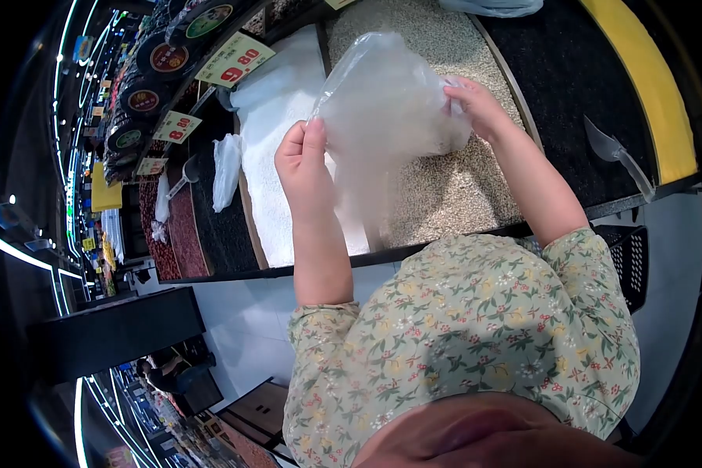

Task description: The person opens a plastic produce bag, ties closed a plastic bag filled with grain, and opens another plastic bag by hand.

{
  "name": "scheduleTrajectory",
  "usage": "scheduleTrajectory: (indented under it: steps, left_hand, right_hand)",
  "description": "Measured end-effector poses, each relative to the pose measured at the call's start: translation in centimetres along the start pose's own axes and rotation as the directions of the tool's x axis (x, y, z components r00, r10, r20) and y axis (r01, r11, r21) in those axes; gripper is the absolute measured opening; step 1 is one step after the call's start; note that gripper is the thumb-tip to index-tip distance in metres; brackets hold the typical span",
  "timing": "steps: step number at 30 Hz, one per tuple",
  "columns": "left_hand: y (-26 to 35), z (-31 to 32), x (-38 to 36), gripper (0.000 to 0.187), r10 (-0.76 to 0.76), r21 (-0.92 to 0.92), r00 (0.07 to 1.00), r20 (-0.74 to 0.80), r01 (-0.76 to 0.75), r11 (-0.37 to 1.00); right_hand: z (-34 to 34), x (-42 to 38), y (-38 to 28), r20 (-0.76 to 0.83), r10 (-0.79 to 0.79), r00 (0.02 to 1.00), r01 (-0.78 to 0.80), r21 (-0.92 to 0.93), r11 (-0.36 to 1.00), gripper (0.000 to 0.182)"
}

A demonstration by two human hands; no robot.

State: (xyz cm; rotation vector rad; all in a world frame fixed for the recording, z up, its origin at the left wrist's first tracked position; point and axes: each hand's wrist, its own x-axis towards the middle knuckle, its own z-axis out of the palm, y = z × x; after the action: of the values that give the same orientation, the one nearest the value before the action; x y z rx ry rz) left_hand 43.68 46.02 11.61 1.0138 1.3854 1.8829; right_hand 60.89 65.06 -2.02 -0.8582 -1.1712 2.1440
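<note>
A thin translucent plastic bag (390, 101) is stretched between my two hands, above the bulk bins. My left hand (303, 152) is closed with thumb and fingers pinching the bag's left edge. On the other side my right hand (476, 105) pinches the bag's right edge, its fingers partly covered by the plastic. Behind and below the bag lie a bin of white grains (277, 179) and a bin of beige grains (444, 195). The bag looks blurred in its lower part; nothing can be made out inside it.
Bins of dark grain (546, 78) and reddish grain (189, 218) flank the middle. A clear scoop (612, 152) lies at the right, a white scoop (186, 178) at the left. Price signs (234, 60) and packaged goods stand upper left. A person (164, 374) is in the distance.
</note>
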Motion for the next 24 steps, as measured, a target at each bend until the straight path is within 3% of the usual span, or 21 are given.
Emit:
scheduleTrajectory:
  steps: [3,6,8,12,14,18,20,23,24]
  left_hand:
    - [1.0,-0.1,1.2,0.015,0.07,-0.058,0.997,-0.038,-0.072,0.996]
    - [2.7,1.0,1.8,0.019,0.096,-0.049,0.993,-0.071,-0.099,0.994]
    - [3.6,0.9,2.2,0.018,0.103,-0.098,0.991,-0.084,-0.111,0.989]
    - [5.8,0.5,2.8,0.02,0.201,-0.131,0.977,-0.068,-0.209,0.969]
    - [6.4,-0.4,3.2,0.021,0.284,-0.136,0.958,0.049,-0.275,0.952]
    - [7.9,-0.1,2.5,0.024,0.305,-0.105,0.952,0.0,-0.304,0.947]
    - [8.3,-0.2,2.2,0.025,0.323,-0.105,0.946,0.01,-0.32,0.941]
    - [8.4,-0.6,1.6,0.025,0.328,-0.139,0.945,0.003,-0.325,0.935]
    - [8.4,-0.8,1.4,0.024,0.316,-0.137,0.947,-0.061,-0.322,0.937]
  right_hand:
    - [0.0,-0.3,-0.5,-0.018,0.012,1.0,-0.011,0.083,0.997,0.017]
    - [-0.2,-0.2,-0.4,-0.03,0.028,0.999,-0.025,0.099,0.995,0.028]
    - [-0.3,-0.1,-0.3,0.036,-0.009,0.999,0.006,0.1,0.995,0.026]
    - [1.2,-1.0,-1.3,0.096,-0.046,0.994,0.039,0.067,0.997,0.025]
    - [1.6,-1.1,-1.6,0.158,-0.05,0.986,0.047,0.023,0.999,0.026]
    - [3.1,-2.2,-2.3,0.133,-0.079,0.988,0.068,0.086,0.994,0.022]
    - [3.1,-2.4,-2.5,0.214,-0.088,0.973,0.063,0.122,0.991,0.032]
    - [3.4,-3.5,-3.3,0.203,-0.086,0.975,0.054,0.155,0.986,0.033]
    - [3.5,-4.0,-3.6,0.206,-0.093,0.974,0.062,0.151,0.987,0.033]
